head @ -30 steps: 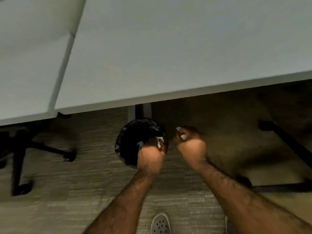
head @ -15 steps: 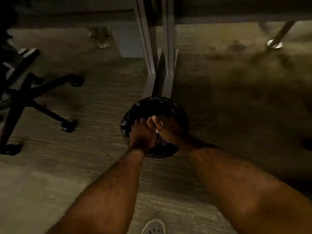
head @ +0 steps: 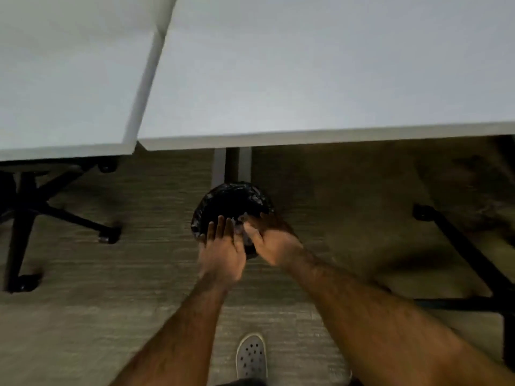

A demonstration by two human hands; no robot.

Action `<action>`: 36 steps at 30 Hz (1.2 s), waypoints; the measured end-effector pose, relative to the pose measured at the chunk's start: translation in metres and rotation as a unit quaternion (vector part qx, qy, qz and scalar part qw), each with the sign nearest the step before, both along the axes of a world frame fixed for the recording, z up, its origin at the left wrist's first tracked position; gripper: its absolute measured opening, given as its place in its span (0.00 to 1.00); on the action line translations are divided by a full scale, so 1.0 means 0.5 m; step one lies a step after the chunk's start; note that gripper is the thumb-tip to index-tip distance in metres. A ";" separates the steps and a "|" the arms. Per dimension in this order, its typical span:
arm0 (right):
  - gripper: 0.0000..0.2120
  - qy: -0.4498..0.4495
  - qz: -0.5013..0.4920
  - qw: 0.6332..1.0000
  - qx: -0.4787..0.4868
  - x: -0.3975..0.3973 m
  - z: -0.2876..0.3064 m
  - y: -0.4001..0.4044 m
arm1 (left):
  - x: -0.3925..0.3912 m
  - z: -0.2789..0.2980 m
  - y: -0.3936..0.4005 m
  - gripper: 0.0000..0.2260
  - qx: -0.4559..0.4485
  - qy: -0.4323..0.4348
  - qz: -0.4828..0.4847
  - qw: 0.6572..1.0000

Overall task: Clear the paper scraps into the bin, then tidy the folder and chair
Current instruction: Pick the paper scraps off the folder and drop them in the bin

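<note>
Hands meet over the bin [head: 228,201], a round container with a black liner standing on the carpet just near of the desk legs [head: 232,165]. The left hand [head: 223,246] is spread flat with fingers extended, holding nothing that shows; the right hand [head: 271,240] is likewise open, palm turned toward the left one, its fingertips over the bin's right rim. A pale fleck between the two hands may be a paper scrap falling, though blur makes that uncertain. Judging by the empty palms, the scrap-clearing step looks at or near its end. The desk top [head: 306,79] shows no scraps or folder in view. The chair [head: 30,207] stands at the left, partly under the neighbouring desk; folder and chair tidying seem to remain.
</note>
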State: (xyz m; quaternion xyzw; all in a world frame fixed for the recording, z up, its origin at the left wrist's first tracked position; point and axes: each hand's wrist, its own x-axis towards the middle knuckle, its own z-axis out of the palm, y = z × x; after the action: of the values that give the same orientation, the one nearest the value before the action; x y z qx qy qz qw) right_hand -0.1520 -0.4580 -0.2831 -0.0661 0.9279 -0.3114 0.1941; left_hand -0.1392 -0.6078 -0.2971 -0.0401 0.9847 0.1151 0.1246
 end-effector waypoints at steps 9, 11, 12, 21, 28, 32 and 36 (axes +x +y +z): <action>0.31 -0.012 -0.112 0.992 0.049 0.115 0.376 0.119 | 0.063 0.388 0.119 0.26 0.057 -0.053 -0.147 0.986; 0.33 -0.005 -0.141 0.989 0.044 0.149 0.443 0.150 | 0.072 0.463 0.155 0.27 0.077 -0.045 -0.186 0.979; 0.33 -0.001 -0.156 0.987 0.041 0.166 0.475 0.168 | 0.076 0.497 0.174 0.27 0.085 -0.038 -0.201 0.975; 0.44 0.050 -0.338 0.939 0.047 0.320 0.674 0.341 | 0.103 0.683 0.382 0.28 0.089 -0.018 -0.383 0.919; 0.38 0.101 -0.510 0.854 0.009 0.438 0.716 0.518 | 0.153 0.722 0.600 0.26 0.095 -0.006 -0.510 0.855; 0.37 0.120 -0.598 0.791 0.037 0.498 0.695 0.644 | 0.190 0.716 0.741 0.26 0.093 -0.019 -0.554 0.827; 0.38 0.069 -0.668 0.739 0.054 0.570 0.642 0.779 | 0.235 0.678 0.889 0.26 0.078 -0.038 -0.585 0.806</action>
State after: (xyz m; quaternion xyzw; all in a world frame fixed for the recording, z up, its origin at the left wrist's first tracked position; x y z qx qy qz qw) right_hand 0.1328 -0.0687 0.0377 0.5597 0.7602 -0.3054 -0.1251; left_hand -0.0218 -0.1632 0.0421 0.5489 0.8038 0.0956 0.2085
